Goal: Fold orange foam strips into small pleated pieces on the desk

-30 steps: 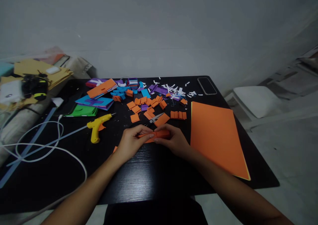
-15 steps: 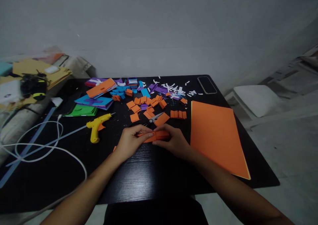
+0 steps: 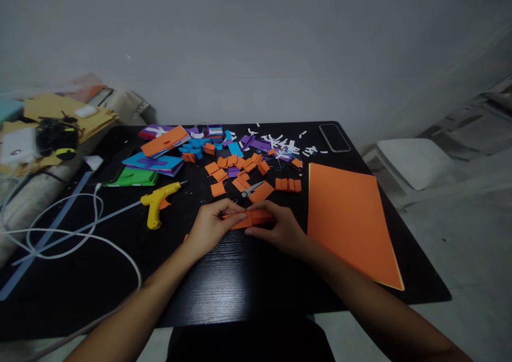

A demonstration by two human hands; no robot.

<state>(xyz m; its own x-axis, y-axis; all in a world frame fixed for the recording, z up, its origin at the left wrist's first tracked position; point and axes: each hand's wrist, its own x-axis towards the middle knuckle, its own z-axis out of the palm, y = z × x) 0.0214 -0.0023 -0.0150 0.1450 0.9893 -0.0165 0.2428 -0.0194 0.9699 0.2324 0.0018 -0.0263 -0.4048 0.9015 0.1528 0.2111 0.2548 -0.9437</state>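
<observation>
An orange folded paper piece [image 3: 256,218] is held between both hands over the front middle of the black table [image 3: 224,292]. My left hand [image 3: 212,224] pinches its left part, thumb on top. At its right part, my right hand [image 3: 282,226] is closed on the same paper, thumb along the near edge. Just beyond the fingers lie scissors [image 3: 252,190], partly covered by an orange paper square [image 3: 261,192]. Several small folded orange pieces [image 3: 240,163] are scattered behind them, and a row of folded orange pieces [image 3: 288,185] stands to the right.
A yellow glue gun [image 3: 155,207] lies left, beside white cables [image 3: 116,244] and clear strips. Stacks of coloured paper [image 3: 154,163] sit behind it. Orange sheets [image 3: 352,218] lie right, a phone [image 3: 334,137] at the back right, white scraps [image 3: 284,144] at the back.
The view has shifted very slightly. Both hands keep their hold on the orange paper, with hardly any visible movement.
</observation>
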